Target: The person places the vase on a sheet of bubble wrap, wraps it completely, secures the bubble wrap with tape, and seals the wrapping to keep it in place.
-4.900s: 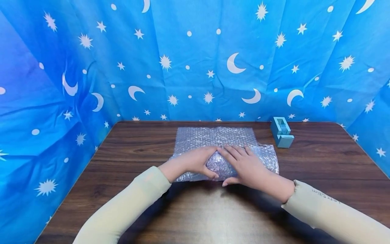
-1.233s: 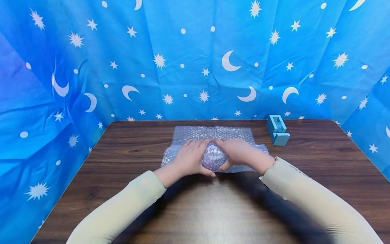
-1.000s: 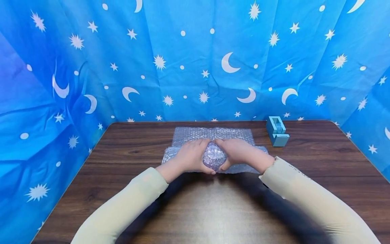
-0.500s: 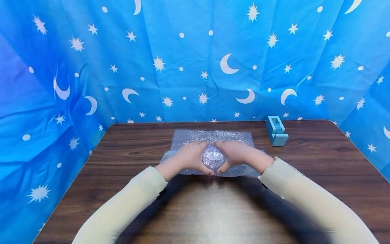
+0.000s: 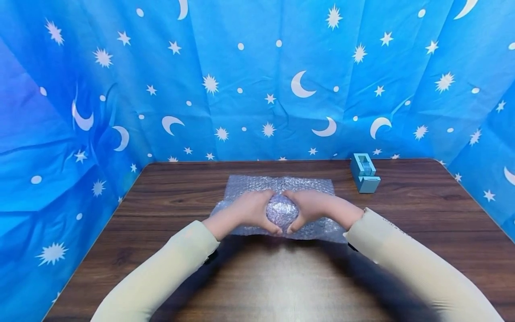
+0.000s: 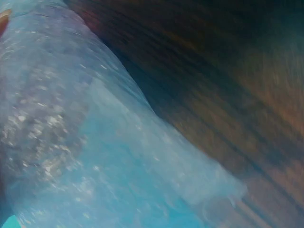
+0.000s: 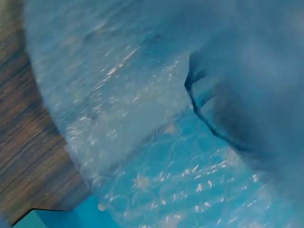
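Fingers of the left hand (image 5: 254, 208) and right hand (image 5: 313, 205) curve round the wrapped lump (image 5: 282, 210); gentle, equal pressure from both sides should keep the bubble wrap (image 5: 245, 184) tight.

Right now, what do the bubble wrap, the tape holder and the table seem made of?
Bubble wrap: apparently clear, shiny plastic, by its bubbles and glints.
Tape holder: probably hard plastic, by its smooth teal faces; painted metal possible.
Table: satin wood or laminate, by streaky grain and soft reflection.

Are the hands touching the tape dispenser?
No, the left hand and right hand grip the bubble wrap, and the tape dispenser stands apart.
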{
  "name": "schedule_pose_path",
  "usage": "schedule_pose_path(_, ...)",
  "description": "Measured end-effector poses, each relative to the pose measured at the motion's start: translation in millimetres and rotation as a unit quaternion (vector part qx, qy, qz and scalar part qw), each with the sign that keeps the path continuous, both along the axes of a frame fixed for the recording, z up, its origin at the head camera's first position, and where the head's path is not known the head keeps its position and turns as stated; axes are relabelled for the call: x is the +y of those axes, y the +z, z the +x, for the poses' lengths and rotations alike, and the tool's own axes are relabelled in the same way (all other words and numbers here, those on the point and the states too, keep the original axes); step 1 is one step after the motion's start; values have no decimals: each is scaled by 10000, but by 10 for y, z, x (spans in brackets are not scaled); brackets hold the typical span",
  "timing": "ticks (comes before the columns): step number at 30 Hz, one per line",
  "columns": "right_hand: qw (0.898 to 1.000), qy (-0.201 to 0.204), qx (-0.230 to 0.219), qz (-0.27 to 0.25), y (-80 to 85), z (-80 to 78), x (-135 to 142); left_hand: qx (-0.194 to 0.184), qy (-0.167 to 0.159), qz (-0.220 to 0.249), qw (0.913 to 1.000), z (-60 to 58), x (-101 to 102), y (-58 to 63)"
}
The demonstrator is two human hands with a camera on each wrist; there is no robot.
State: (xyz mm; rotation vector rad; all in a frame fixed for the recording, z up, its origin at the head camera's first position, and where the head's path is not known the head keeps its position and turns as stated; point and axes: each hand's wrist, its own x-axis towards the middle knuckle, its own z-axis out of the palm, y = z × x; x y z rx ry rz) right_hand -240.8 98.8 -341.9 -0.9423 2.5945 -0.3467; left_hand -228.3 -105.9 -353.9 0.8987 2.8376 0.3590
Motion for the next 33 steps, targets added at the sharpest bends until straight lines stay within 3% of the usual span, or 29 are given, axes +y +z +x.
schedule_pose_path(4, 9995, -91, -316, -31, -17, -56, 26, 12, -172, -218, 9996, -54, 15, 6)
schedule_pose_path(9, 9989, -100, -454, -24, -38, -103, 22, -98, -110, -395, 9991, -90, 2, 24)
schedule_pose_path(22, 9988, -20, -498, -30, -5, -222, 75, -970, -159, -5, 9952, -256, 19, 55)
schedule_pose_path(29, 9947, -472, -860, -301, 17, -190, 99, -1319, -110, 155, 9911, -302, 8, 69)
schedule_pose_path(33, 9973, -478, -327, -445, 31, -125, 114, -1615, 15, 127, 9868, -348, 8, 86)
